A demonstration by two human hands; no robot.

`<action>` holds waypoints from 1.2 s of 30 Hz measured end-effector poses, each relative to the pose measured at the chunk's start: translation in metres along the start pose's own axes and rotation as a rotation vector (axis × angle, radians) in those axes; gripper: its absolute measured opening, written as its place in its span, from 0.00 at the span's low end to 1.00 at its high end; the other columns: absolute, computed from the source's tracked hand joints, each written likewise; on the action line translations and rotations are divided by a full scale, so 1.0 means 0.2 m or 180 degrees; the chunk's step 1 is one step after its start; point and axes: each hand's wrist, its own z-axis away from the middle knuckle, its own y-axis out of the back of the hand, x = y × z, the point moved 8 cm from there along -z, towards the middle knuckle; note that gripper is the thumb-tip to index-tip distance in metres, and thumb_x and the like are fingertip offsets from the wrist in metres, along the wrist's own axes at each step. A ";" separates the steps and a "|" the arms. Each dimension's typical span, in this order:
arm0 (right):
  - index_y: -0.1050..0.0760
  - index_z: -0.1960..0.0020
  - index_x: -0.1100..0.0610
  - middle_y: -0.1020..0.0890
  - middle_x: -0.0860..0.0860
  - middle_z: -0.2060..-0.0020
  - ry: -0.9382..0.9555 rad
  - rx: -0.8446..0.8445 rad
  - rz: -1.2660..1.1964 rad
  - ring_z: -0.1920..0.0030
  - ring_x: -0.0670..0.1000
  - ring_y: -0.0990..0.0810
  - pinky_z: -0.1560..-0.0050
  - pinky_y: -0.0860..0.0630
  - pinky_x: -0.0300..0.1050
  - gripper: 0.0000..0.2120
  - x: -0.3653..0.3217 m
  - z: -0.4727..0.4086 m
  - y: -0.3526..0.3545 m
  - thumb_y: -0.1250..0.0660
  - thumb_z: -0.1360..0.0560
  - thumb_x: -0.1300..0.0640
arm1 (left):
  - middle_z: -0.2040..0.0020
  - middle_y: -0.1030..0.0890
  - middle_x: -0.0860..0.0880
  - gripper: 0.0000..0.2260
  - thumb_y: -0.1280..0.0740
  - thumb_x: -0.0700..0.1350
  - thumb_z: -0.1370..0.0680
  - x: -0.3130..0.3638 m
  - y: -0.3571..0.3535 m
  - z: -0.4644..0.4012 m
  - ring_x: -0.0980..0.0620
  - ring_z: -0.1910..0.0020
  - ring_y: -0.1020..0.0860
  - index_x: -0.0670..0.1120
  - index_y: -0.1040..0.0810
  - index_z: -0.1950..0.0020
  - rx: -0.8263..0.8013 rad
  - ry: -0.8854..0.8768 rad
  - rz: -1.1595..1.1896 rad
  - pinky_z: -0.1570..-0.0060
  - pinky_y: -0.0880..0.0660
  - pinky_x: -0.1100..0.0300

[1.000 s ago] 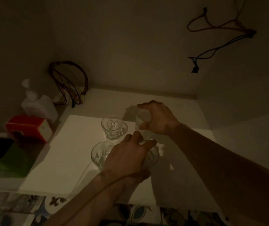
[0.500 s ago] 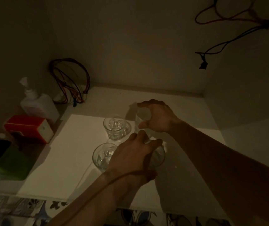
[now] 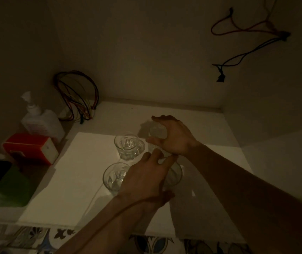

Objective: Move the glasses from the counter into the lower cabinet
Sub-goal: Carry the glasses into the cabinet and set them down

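Observation:
I am looking into a dim lower cabinet with a white shelf (image 3: pixel 77 180). Two clear glasses stand on it free of my hands: a far glass (image 3: pixel 126 146) and a near glass (image 3: pixel 114 177). My left hand (image 3: pixel 143 182) reaches over a third glass (image 3: pixel 175 176) from above, with fingers across its rim and the thumb at its near side. The hand hides most of that glass. Farther back, my right hand (image 3: pixel 172 137) grips a fourth glass (image 3: pixel 155 132) from the side, just right of the far glass. Whether it touches the shelf I cannot tell.
A pump bottle (image 3: pixel 40 120), a red box (image 3: pixel 31 148) and a green object (image 3: pixel 5 187) line the left wall. A bundle of coloured wires (image 3: pixel 77 96) sits in the back left corner, and more wires (image 3: pixel 245 41) hang on the right wall. Patterned floor tiles (image 3: pixel 27 237) lie in front.
Both hands stay almost where they were, each at its glass. The fingers of my left hand have spread and straightened slightly over the rim.

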 end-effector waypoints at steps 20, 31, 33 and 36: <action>0.37 0.23 0.43 0.36 0.55 0.23 -0.1509 -0.0674 0.0643 0.24 0.61 0.38 0.28 0.40 0.69 0.41 0.18 0.67 0.13 0.60 0.27 0.23 | 0.17 0.48 0.51 0.45 0.62 0.81 0.32 -0.32 0.18 0.11 0.48 0.19 0.52 0.62 0.48 0.19 -0.0710 0.1417 -0.0220 0.23 0.57 0.42; 0.41 0.21 0.43 0.36 0.55 0.23 -0.1476 -0.0955 0.0894 0.25 0.60 0.38 0.28 0.38 0.66 0.39 0.09 0.74 0.13 0.61 0.25 0.25 | 0.19 0.42 0.49 0.44 0.60 0.80 0.31 -0.25 0.23 0.18 0.46 0.21 0.43 0.60 0.45 0.20 -0.0649 0.1302 -0.0408 0.24 0.47 0.43; 0.39 0.22 0.43 0.37 0.54 0.22 -0.1453 -0.0868 0.0793 0.24 0.60 0.39 0.28 0.41 0.67 0.42 0.05 0.78 0.16 0.62 0.27 0.23 | 0.19 0.43 0.49 0.44 0.61 0.80 0.31 -0.22 0.24 0.21 0.46 0.21 0.43 0.61 0.46 0.19 -0.0734 0.1306 -0.0347 0.24 0.47 0.43; 0.38 0.23 0.43 0.39 0.54 0.21 -0.1371 -0.0860 0.0778 0.23 0.59 0.41 0.27 0.43 0.68 0.42 -0.04 0.88 0.19 0.64 0.27 0.24 | 0.18 0.43 0.50 0.44 0.61 0.80 0.31 -0.13 0.29 0.31 0.47 0.21 0.44 0.61 0.47 0.19 -0.0864 0.1335 -0.0293 0.24 0.48 0.43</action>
